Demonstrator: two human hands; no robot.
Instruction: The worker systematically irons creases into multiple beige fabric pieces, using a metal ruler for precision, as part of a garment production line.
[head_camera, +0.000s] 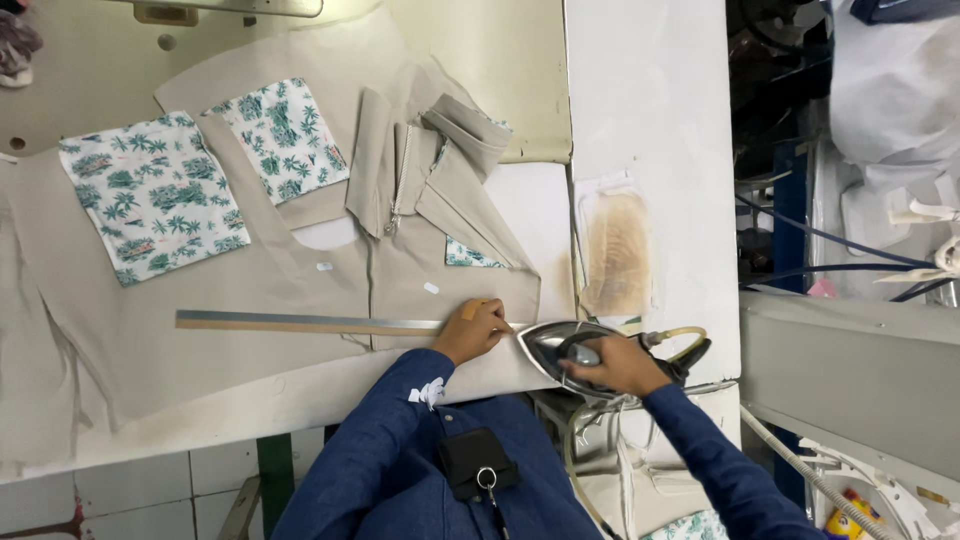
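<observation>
White padded pressing table (650, 120), bearing a brown scorch-stained rectangular patch (615, 252) near its right edge. Two pocket pieces in white fabric with green palm print: one large (152, 195), one smaller (283, 138), lying side by side on the upper left. Small white sticker (431, 288) on the cloth. Blue cables (830, 250) beyond the table's right edge. White tiled floor (120, 490) and a green table leg (273, 478) at lower left. Yellow container (850, 520), bottom right corner.
</observation>
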